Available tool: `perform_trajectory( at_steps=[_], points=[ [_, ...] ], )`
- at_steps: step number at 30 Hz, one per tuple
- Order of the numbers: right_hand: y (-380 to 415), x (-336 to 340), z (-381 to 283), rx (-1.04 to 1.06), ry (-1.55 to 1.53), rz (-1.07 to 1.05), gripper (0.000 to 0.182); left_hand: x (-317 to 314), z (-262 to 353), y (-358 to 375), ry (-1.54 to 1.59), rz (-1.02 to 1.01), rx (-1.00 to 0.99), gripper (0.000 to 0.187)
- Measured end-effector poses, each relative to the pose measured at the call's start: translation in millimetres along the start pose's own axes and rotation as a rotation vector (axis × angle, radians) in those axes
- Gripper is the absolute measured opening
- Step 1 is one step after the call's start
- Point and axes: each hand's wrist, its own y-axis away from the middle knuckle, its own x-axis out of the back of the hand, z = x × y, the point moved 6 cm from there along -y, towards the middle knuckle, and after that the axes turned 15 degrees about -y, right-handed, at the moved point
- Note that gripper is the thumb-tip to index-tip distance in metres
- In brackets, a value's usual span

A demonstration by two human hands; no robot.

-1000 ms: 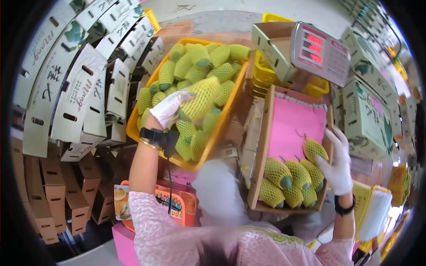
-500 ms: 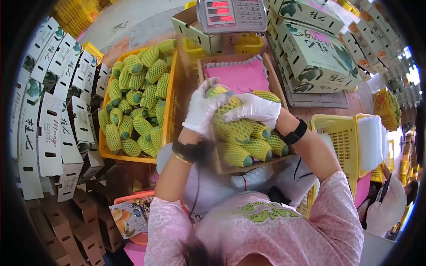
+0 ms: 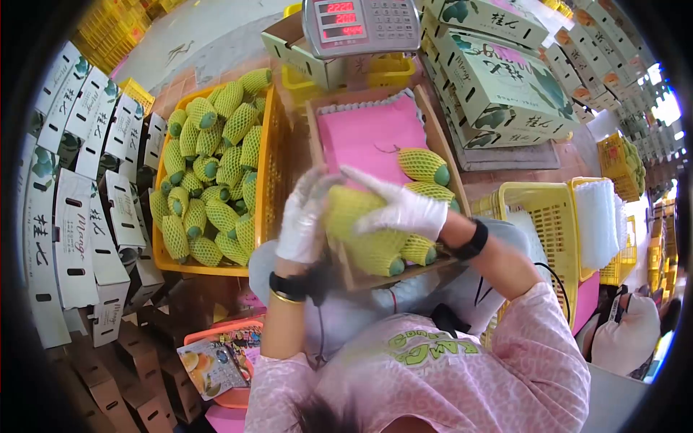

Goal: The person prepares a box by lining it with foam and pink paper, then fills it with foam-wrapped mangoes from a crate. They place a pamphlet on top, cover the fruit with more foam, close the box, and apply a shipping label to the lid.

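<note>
A mango in a yellow-green foam net, blurred by motion, is between my gloved hands above the open box. My left hand closes against its left side, its fingers smeared. From the right, my right hand grips it with thumb and fingers. Under and beside it in the box lie netted mangoes, one of them a mango at the right wall. A pink sheet covers the far part of the box.
On the left stands an orange crate full of netted mangoes. A scale with red digits sits beyond the box. Stacked mango cartons are at back right, a yellow basket at right. Upright cartons line the left.
The hands and the mango have shifted left and toward me. My left hand has turned along the mango's side. The mangoes at the box's right wall are now more exposed.
</note>
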Motion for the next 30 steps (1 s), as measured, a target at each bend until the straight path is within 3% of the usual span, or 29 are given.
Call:
perform_trajectory(
  at_steps=[1,2,3,4,6,10,11,12,14,17,20,22,24,27,29,30],
  points=[
    [-11,18,-4,0.067,0.388,0.017,0.070,17,9,-1,-0.027,0.062,0.007,0.062],
    [-22,37,-8,0.139,0.775,0.028,0.068,57,24,1,-0.581,0.212,-0.061,0.063],
    [-34,57,-7,-0.049,0.884,0.082,0.066,87,34,11,-0.320,0.389,-0.034,0.052],
    [-38,73,-3,-0.238,0.991,0.133,0.064,112,51,21,-0.598,0.539,-0.021,0.048],
    [-47,88,4,-0.328,1.252,0.137,0.060,162,70,42,-0.515,0.751,0.031,0.034],
    [-48,94,46,-0.443,1.588,0.026,0.057,260,77,86,-0.866,0.962,0.111,0.031],
    [-47,99,55,-0.607,1.512,0.035,0.055,272,80,96,-0.968,1.010,0.152,0.032],
    [-46,102,60,-0.625,1.515,0.044,0.055,285,81,103,-1.064,1.043,0.193,0.032],
    [-43,103,57,-0.399,1.564,0.151,0.052,316,81,118,-1.232,1.140,0.237,0.035],
    [-41,105,64,-0.432,1.578,0.164,0.056,323,105,128,-1.601,1.295,0.277,0.037],
    [-42,112,59,-0.380,1.517,0.168,0.066,319,123,124,-1.660,1.395,0.326,0.038],
    [-40,130,44,-0.275,1.264,0.340,0.064,308,128,107,-1.856,1.324,0.048,0.034],
    [-42,161,18,-0.179,1.259,0.561,0.041,233,136,53,-1.731,1.008,-0.136,0.031],
    [-52,182,22,-0.313,1.433,0.440,0.032,90,117,-37,-1.667,0.359,-0.418,0.026],
    [-59,181,31,-0.436,1.517,0.313,0.035,24,70,-88,-1.612,-0.033,-0.511,0.018],
    [-59,178,33,-0.600,1.506,0.278,0.038,-3,39,-113,-1.714,-0.232,-0.300,0.018]
  ],
)
